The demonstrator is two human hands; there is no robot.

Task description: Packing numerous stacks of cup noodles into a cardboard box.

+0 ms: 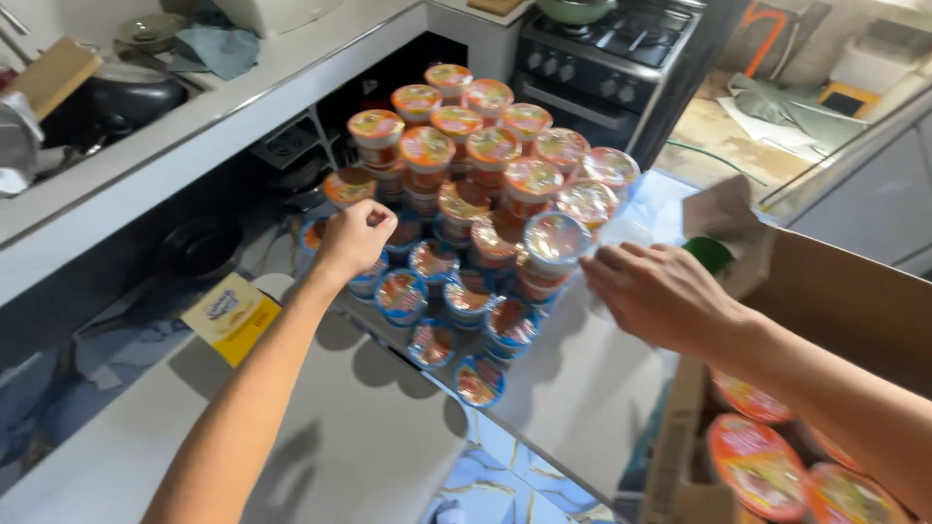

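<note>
Cup stack: a pile of sealed noodle cups (485, 184) stood in several layers on the pale counter (369, 437), orange-lidded cups on top and blue-sided cups at the base.
Left hand: the left hand (354, 238) was at the left side of the stack, its fingers curled closed around one cup there; the cup itself was mostly hidden by the hand.
Right hand: the right hand (660, 291) was at the right side of the stack, fingers spread and only loosely bent, the tips close to a clear-lidded cup (555, 238); whether they touched it, I cannot tell.
Front edge: the lowest cups of the stack reached close to the counter's edge, and one blue cup (479, 381) stood nearest to that edge.
Free room: left of the stack the counter surface was bare up to a small yellow box (233, 315).
Cardboard box: right of the stack, an open cardboard box (835, 291) held more orange-lidded cups under the right forearm.
Behind: beyond the stack was a dark stove (602, 58), and to the left of the stack a long white worktop (223, 116).
</note>
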